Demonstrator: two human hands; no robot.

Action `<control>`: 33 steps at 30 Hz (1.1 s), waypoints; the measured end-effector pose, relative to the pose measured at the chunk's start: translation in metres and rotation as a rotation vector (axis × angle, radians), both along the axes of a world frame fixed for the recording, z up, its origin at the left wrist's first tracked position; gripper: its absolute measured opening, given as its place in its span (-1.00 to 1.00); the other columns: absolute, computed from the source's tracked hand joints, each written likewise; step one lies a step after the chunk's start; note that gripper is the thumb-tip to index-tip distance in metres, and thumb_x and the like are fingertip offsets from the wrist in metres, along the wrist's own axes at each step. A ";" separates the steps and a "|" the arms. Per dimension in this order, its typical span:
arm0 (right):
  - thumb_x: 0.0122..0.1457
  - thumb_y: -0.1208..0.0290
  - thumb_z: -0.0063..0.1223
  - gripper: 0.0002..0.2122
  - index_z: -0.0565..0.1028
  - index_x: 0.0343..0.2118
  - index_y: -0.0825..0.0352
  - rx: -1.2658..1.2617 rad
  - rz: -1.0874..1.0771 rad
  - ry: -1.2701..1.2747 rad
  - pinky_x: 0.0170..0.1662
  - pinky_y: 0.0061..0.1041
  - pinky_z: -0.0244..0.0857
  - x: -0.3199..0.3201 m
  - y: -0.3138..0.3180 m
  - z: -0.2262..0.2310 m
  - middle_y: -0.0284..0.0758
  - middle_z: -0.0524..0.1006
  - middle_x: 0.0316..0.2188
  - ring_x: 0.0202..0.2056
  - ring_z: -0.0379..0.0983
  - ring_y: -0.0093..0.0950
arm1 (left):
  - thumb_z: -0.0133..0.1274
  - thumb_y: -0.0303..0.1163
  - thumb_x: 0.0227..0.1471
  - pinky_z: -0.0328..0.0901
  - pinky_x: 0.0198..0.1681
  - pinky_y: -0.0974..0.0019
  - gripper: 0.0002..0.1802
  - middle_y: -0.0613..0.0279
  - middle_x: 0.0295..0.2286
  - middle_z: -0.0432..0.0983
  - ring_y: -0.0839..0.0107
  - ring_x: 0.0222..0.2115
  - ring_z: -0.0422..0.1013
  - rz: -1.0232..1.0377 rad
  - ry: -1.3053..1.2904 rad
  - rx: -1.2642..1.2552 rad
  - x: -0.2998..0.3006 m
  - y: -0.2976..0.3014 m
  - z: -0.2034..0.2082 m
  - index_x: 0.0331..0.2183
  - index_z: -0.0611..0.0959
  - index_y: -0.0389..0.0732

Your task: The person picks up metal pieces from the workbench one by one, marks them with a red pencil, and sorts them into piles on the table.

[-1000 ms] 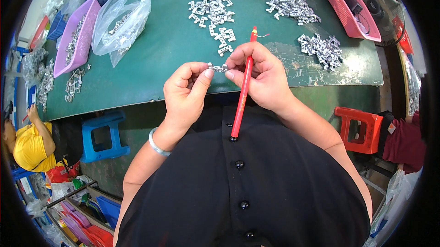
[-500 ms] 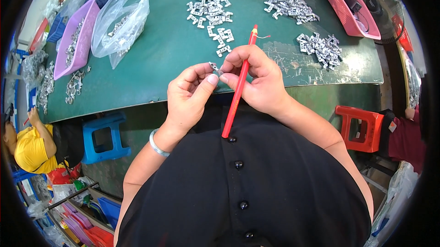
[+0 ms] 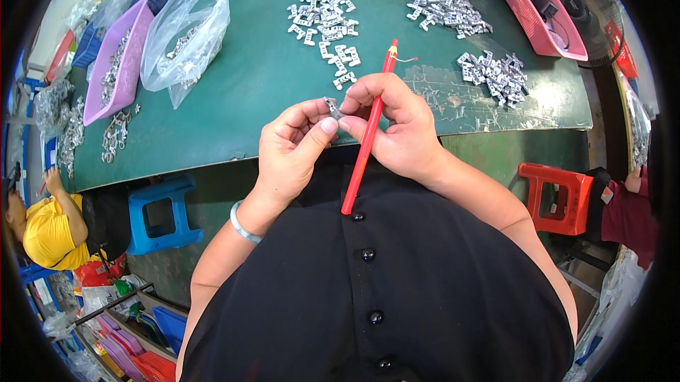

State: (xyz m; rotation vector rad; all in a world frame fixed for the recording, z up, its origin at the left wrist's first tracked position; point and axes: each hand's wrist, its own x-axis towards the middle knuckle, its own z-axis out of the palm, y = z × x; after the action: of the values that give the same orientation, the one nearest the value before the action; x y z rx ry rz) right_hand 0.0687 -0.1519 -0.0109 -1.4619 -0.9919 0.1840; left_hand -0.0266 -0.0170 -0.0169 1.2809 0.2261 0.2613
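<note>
Worktable [image 3: 258, 56]: green, scuffed. Landmark: red pencil [image 3: 363, 152], held across the right hand [image 3: 405, 127]. Left of the pencil: small metal part [image 3: 332, 106], pinched by thumb and forefinger of the left hand [image 3: 287, 143]; right thumb and forefinger meet its near end, contact partly hidden. Left of the pencil's tip: loose pile [image 3: 323, 15]. Right of it: far pile [image 3: 451, 11], nearer pile [image 3: 494, 78]. Handling, as judged: light pinch, pencil angled clear.

Metal pc. [image 3: 331, 105] partly hidden by fingers [image 3: 316, 137], details too sm. to tell.
</note>
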 end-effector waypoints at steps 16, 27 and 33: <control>-0.09 0.72 0.03 -0.75 0.32 -0.33 0.35 0.093 0.045 0.183 -0.37 -0.59 0.31 -0.005 0.002 -0.003 -0.34 0.42 -0.51 -0.44 0.40 -0.57 | -0.22 -0.39 0.11 0.26 -0.41 0.51 -0.71 0.30 -0.48 0.42 0.59 -0.50 0.33 -0.109 -0.010 -0.168 0.002 0.000 -0.007 -0.18 0.45 -0.37; -0.05 0.66 0.01 -0.78 0.33 -0.30 0.37 0.066 -0.068 0.257 -0.30 -0.61 0.29 0.003 0.000 -0.005 -0.38 0.41 -0.48 -0.38 0.36 -0.62 | -0.24 -0.36 0.13 0.26 -0.42 0.52 -0.71 0.30 -0.50 0.42 0.58 -0.52 0.32 -0.125 -0.012 -0.131 0.000 0.004 -0.009 -0.22 0.47 -0.33; -0.06 0.70 -0.02 -0.77 0.32 -0.30 0.37 0.067 -0.004 0.159 -0.31 -0.59 0.30 -0.002 0.001 -0.001 -0.33 0.41 -0.48 -0.39 0.38 -0.59 | -0.21 -0.38 0.12 0.26 -0.42 0.51 -0.73 0.31 -0.50 0.42 0.59 -0.51 0.32 -0.126 -0.055 -0.076 0.000 0.003 -0.015 -0.22 0.47 -0.33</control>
State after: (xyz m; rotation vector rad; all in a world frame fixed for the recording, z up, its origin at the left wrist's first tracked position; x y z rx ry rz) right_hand 0.0671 -0.1512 -0.0118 -1.3662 -0.8585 0.2574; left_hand -0.0268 -0.0143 -0.0319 1.2059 0.1065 0.1786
